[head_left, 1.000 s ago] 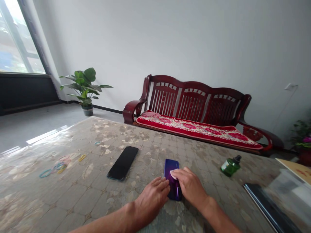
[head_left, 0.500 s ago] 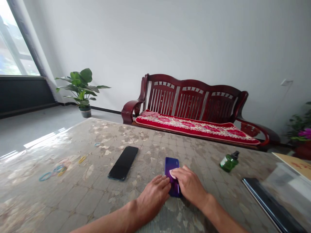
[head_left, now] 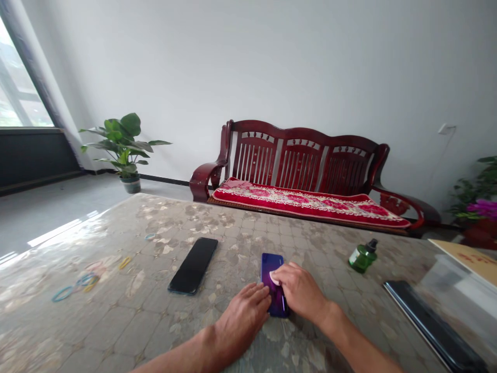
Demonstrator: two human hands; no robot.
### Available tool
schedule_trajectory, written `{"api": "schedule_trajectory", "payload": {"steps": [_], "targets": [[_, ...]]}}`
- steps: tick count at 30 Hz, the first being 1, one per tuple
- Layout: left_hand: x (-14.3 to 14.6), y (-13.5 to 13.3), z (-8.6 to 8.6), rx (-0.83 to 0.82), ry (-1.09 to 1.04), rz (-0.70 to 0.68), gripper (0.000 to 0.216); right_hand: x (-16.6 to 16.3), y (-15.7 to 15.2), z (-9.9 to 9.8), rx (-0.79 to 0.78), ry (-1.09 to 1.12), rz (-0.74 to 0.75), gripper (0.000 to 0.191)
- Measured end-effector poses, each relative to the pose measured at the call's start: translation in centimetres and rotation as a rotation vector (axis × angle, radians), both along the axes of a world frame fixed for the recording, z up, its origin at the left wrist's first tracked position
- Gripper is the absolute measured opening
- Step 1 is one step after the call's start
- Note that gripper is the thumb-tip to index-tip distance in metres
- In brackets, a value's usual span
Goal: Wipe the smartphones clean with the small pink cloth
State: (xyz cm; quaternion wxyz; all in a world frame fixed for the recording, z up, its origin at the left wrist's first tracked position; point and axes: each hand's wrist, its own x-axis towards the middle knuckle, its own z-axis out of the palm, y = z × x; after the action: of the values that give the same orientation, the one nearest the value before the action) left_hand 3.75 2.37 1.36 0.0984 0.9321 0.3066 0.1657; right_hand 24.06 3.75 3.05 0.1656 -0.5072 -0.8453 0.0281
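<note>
A phone with a shiny blue-purple back (head_left: 278, 301) lies on the patterned tablecloth (head_left: 155, 331) in front of me. My left hand (head_left: 245, 317) rests flat beside it, fingers stretched out and their tips touching the phone's left edge. Pinched in my right hand (head_left: 303, 291) is a small white pad (head_left: 275, 278), pressed against the upper middle of the phone's back. The fingers hide part of the pad. To the left lies a second phone, its black screen (head_left: 193, 266) facing up.
A green pump bottle (head_left: 363, 257) stands on the right, behind a long black case (head_left: 430, 321) and a clear plastic box (head_left: 450, 282). Several coloured rubber bands (head_left: 63, 293) lie at the left. Beyond the table are a red wooden bench (head_left: 298, 155) and a potted plant (head_left: 130, 183).
The whole view has shifted slightly, so most things sit a little further left. Both hands keep nearly the same places at the purple phone, with the white pad still pressed on it.
</note>
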Motion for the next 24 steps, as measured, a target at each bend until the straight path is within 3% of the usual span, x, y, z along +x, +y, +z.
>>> {"api": "schedule_trajectory", "payload": {"steps": [3,11,19,24], "targets": [[0.0,0.0,-0.2,0.014,-0.005,0.003,0.020,0.2,-0.5,0.0,-0.007,-0.012,0.024,0.033],[0.2,0.2,-1.4,0.137,-0.009,0.010,0.016,-0.4,2.9,0.5,0.015,-0.034,-0.132,0.029],[0.0,0.1,-2.3,0.176,-0.089,-0.011,0.008,-0.1,-2.1,-0.2,0.001,0.015,0.080,0.034],[-0.3,0.1,-1.7,0.177,-0.088,-0.060,0.011,-0.6,1.1,0.4,0.032,0.004,-0.041,0.032]]}}
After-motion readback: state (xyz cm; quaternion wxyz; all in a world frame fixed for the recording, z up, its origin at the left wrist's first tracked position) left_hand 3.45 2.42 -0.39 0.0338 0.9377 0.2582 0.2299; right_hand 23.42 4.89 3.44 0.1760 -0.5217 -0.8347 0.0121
